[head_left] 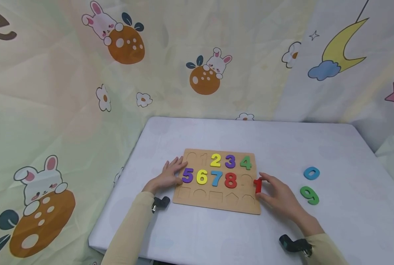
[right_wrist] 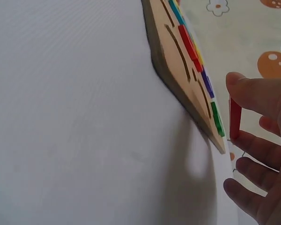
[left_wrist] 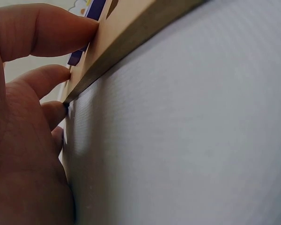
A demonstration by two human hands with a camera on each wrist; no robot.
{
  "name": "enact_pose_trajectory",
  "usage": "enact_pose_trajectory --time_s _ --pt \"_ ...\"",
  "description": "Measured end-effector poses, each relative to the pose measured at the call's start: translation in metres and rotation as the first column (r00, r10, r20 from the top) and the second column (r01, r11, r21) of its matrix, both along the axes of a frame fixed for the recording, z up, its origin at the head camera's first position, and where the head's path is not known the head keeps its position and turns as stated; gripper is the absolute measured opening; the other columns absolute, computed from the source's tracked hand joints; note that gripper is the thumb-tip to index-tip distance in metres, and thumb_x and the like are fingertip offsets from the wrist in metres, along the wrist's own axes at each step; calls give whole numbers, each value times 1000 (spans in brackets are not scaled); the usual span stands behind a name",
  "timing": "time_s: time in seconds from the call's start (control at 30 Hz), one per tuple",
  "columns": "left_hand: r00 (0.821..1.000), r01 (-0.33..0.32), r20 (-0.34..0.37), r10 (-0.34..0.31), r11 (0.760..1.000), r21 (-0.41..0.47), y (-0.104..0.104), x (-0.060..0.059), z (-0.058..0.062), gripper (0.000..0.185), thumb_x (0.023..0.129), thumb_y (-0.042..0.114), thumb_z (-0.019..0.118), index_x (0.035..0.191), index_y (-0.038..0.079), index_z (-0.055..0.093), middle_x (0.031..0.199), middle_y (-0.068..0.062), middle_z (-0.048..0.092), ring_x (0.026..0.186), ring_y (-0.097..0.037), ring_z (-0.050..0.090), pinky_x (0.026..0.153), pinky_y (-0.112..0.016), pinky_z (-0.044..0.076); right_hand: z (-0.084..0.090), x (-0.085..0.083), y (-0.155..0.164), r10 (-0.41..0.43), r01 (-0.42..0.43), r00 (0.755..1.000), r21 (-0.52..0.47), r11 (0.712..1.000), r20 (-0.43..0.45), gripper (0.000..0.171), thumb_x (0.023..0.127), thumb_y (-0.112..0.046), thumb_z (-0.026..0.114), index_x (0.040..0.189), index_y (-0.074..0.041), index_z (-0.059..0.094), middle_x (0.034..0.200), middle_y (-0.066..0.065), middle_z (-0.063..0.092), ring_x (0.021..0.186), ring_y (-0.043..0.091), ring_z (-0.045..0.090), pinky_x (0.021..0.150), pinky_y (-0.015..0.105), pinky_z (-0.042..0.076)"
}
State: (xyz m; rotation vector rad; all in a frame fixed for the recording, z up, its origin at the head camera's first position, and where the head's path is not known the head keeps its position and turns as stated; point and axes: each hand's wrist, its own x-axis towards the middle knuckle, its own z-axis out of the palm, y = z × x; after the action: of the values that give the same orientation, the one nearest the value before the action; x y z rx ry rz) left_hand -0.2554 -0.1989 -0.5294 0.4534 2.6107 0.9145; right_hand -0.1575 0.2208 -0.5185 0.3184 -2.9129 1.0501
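Observation:
A wooden number puzzle board lies on the table, with coloured numbers 2 to 8 seated in its upper two rows. The recesses for 0, 1 and 9 show bare wood, as do the shape outlines along the bottom row. My left hand rests on the board's left edge, fingertips and thumb touching it beside the purple 5. Between thumb and fingers, my right hand pinches a red number 1 at the board's right edge. In the right wrist view the red 1 is held up off the table.
A blue 0 and a green 9 lie on the white tabletop right of the board. Printed fabric with rabbits and flowers hangs behind the table. Each wrist wears a small black camera.

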Motion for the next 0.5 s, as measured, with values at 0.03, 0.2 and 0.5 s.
enact_pose_trajectory --time_s 0.03,0.2,0.5 --pt "1000 -4 3 4 1000 0 0 0 0 86 73 16 67 152 16 35 164 0 9 151 -19 -5 119 -46 -14 0 -1 -2 0 0 1000 -3 1000 -3 80 79 -19 81 147 -7 40 132 16 56 133 39 41 106 63 37" --pt "1000 -20 10 20 1000 5 0 1 0 86 72 16 67 152 17 36 164 1 10 151 -19 -5 119 -46 -14 2 -9 -13 24 -25 999 -25 999 -36 78 80 -19 80 146 -5 41 130 15 57 132 38 43 106 61 38" --pt "1000 -1 -1 1 1000 17 -1 -1 -1 86 72 16 67 152 16 36 164 0 10 151 -20 -5 119 -47 -14 5 -22 -27 51 -51 997 -7 999 -56 75 82 -21 79 145 -2 42 130 15 58 129 36 47 106 58 40"
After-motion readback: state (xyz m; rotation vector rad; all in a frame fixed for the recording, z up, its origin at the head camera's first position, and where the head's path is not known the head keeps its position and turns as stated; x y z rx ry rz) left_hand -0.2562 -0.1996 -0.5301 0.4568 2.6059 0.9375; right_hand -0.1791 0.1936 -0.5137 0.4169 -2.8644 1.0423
